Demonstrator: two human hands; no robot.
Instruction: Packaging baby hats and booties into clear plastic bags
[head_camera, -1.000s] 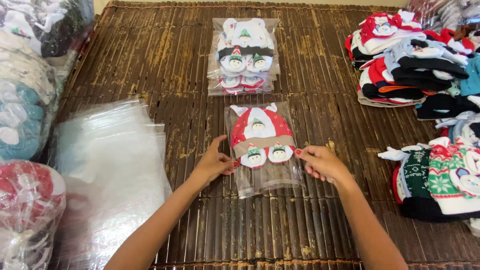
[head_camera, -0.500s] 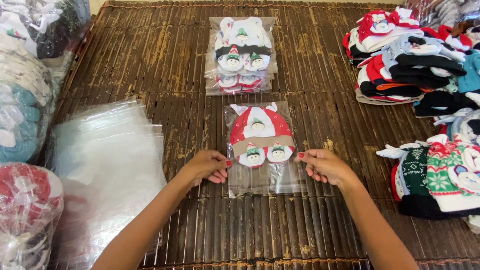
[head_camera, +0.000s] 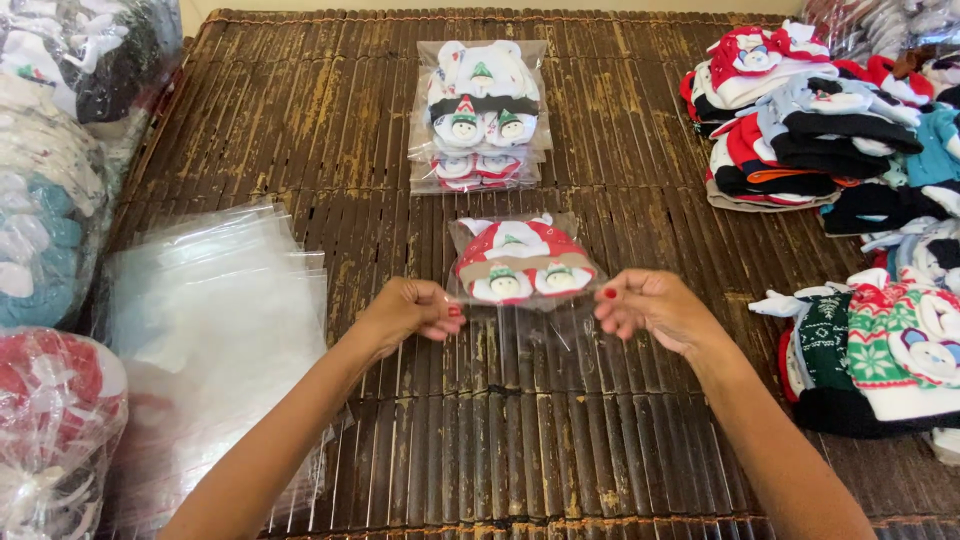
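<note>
Clear plastic wraps the one packet being handled: a see-through bag (head_camera: 523, 285) with a red and white sock bundle (head_camera: 520, 262) inside, at the centre of the frame on a dark slatted bamboo mat (head_camera: 620, 140). Two hands work it. The left hand (head_camera: 408, 312) pinches the bag's lower left edge with curled fingers; the right hand (head_camera: 655, 308) pinches its lower right edge likewise. At lower left lies one loose pile of empty clear bags (head_camera: 215, 330), and beside it at the left edge bulging plastic-wrapped bundles (head_camera: 50, 200). Farther up the middle sits one stack of filled packets (head_camera: 482, 115), white and red. Along the right edge lie unpacked socks (head_camera: 830, 130), too many to count.
</note>
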